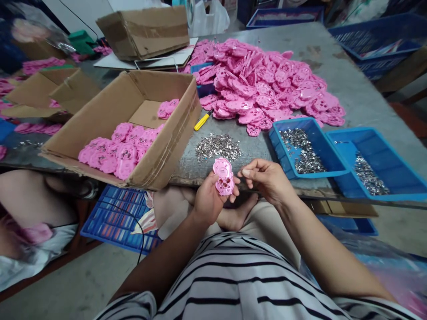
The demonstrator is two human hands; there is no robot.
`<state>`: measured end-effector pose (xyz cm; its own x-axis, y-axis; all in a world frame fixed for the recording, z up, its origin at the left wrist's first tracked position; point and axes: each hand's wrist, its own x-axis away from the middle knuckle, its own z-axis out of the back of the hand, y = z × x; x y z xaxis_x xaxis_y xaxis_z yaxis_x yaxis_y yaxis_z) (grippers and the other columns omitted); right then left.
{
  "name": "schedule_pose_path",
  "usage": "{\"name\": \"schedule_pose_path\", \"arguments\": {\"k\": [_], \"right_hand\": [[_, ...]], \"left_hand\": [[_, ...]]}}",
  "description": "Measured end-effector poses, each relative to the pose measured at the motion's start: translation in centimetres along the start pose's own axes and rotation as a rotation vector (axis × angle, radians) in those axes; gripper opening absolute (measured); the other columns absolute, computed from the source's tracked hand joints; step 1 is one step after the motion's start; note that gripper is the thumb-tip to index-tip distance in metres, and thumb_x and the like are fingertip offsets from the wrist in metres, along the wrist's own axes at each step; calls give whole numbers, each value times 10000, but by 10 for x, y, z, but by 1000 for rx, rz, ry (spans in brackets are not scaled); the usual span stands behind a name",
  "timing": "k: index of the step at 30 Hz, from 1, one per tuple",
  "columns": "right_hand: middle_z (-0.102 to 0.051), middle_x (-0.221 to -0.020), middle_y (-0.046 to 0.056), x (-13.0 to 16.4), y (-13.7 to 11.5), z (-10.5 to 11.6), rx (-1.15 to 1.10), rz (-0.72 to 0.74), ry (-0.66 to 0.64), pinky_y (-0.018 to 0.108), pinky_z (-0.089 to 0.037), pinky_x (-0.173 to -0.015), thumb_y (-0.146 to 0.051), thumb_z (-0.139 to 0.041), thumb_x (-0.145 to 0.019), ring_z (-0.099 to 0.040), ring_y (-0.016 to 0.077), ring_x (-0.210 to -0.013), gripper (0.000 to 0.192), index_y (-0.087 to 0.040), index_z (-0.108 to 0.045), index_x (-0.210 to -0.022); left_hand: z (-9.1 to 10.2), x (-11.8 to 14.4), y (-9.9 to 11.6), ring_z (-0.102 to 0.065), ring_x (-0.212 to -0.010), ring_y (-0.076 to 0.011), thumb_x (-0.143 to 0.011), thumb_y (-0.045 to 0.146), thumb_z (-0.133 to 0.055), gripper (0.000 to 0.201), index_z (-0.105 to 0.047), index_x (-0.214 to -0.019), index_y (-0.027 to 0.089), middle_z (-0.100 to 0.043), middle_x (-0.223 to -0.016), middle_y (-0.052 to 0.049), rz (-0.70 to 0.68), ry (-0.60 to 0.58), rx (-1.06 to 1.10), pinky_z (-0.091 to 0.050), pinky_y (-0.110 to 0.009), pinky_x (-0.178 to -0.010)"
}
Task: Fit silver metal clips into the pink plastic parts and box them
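While left hand (208,200) grips pink part (223,176), right hand (265,180) pinched shut beside, just off table edge (200,178).

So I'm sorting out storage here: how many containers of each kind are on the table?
Open cardboard boxes: 3 (near one, left one, far one)
Blue plastic trays holding small metal parts: 2 (first, second)
Total: 5

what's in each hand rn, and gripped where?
Left hand holds a pink plastic piece by its lower edge, thumb on the front. Right hand has its fingertips pinched together; whether anything sits between them cannot be told.
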<state>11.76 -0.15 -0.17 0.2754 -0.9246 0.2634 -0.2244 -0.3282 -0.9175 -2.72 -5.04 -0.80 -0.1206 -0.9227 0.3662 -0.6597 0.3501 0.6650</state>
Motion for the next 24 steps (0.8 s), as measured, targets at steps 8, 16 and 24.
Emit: {"name": "schedule_pose_path", "arguments": {"k": [8, 16, 24], "right_hand": [[-579, -547, -4, 11, 4, -9, -2, 42, -9, 250, -336, -464, -446, -855, -525, -453, 92, -472, 319, -186, -681, -583], [-577, -717, 30, 16, 11, -5, 261, 238, 99, 399, -450, -819, -458, -811, -576, -572, 201, -787, 271, -221, -679, -558], [-555, -700, 40, 22, 4, -6, 476, 378, 124, 359, -455, -786, -328, -729, -684, -561, 212, -858, 169, -219, -653, -580]], "left_hand": [[-11, 6, -8, -608, -603, -155, -708, 260, -524, 237, -485, -922, 167, -649, -706, -25, -108, -3, -65, -420, -251, -531], [-19, 8, -17, -490, -514, -79, -646, 277, -689, 339, -471, -896, 204, -567, -603, 57, -212, 112, -382, -385, -214, -516], [-12, 8, -18, -521, -570, -124, -780, 455, -548, 293, -527, -914, 195, -584, -660, 6, -174, 52, -197, -437, -262, -589]]}}
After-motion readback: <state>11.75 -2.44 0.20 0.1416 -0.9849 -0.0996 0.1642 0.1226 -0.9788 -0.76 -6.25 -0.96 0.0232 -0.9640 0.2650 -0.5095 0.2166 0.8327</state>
